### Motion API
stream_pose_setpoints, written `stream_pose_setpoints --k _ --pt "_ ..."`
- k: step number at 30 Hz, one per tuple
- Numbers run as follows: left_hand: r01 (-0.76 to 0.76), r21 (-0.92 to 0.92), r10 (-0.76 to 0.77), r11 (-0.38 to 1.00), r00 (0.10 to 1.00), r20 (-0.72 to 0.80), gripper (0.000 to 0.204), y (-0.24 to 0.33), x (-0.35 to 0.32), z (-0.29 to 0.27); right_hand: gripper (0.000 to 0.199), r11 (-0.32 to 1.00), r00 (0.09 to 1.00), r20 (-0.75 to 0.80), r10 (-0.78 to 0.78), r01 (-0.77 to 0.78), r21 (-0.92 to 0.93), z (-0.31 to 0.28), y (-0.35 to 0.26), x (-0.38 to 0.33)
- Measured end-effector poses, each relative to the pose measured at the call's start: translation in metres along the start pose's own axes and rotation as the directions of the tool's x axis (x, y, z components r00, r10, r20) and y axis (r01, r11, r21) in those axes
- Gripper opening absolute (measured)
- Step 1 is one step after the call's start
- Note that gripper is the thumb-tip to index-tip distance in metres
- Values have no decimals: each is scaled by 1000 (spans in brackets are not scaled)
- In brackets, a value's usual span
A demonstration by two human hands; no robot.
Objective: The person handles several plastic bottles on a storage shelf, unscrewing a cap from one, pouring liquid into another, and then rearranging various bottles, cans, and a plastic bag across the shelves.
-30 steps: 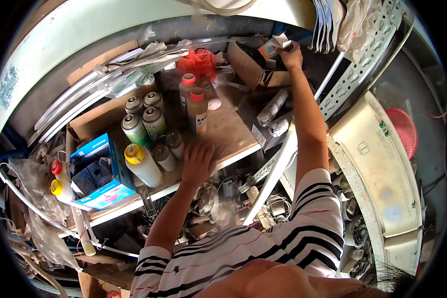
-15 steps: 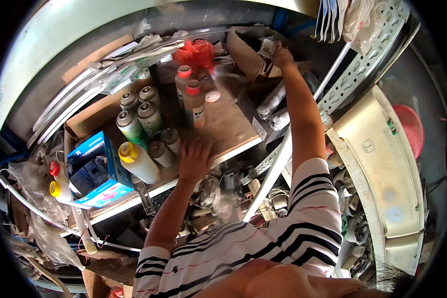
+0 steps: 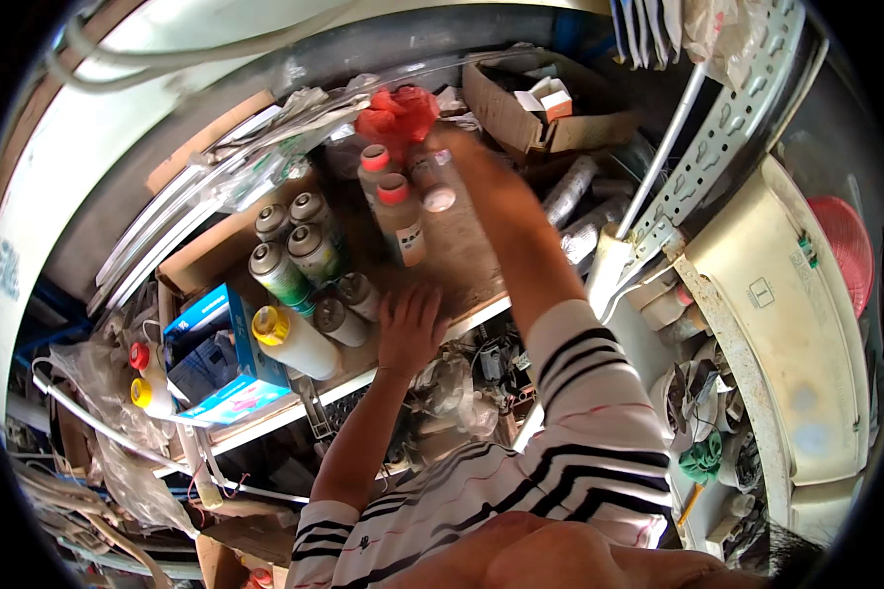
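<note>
Cluttered workshop shelf [image 3: 462,255] crowded with spray cans [image 3: 295,260]: the right hand [image 3: 462,162] reaches over two red-capped bottles [image 3: 393,201], its grip too blurred to tell, while the left hand [image 3: 410,329] rests flat, fingers spread, on the shelf edge. A careless sweep could well topple the bottles just below that right hand.

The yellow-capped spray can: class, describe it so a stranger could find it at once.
Start at the cluttered shelf board, then the blue carton near its left end. The yellow-capped spray can lies on its side right beside it; neighbouring cans stand upright with grey tops.
</note>
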State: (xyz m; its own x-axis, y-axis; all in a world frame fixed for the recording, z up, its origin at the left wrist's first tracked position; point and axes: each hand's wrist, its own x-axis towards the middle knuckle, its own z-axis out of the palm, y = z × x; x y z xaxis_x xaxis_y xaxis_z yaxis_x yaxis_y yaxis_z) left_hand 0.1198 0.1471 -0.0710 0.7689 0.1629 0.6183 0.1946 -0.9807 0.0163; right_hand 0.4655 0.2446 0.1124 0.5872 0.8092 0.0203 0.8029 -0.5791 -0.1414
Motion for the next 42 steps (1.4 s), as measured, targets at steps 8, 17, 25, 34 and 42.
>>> stream_pose_setpoints --k 8,17,25,34,42 --pt "-20 45 19 999 1000 6 52 2 -1 0 65 965 998 -5 65 -62 254 56 1 -4" --pt "29 26 -30 999 997 64 57 0 -5 3 75 758 966 -132 224 -88 646 99 22 -47" --pt "-13 -7 13 1000 1000 -14 57 -1 -3 5 64 573 833 -437 341 184 799 101 33 -87" --pt "4 48 -5 999 1000 13 58 1 1 -1 80 205 955 -292 -47 295 933 120 23 -113" --pt "39 21 -40 999 998 49 56 1 -3 3 93 362 968 -223 -118 251 898 117 14 -123"
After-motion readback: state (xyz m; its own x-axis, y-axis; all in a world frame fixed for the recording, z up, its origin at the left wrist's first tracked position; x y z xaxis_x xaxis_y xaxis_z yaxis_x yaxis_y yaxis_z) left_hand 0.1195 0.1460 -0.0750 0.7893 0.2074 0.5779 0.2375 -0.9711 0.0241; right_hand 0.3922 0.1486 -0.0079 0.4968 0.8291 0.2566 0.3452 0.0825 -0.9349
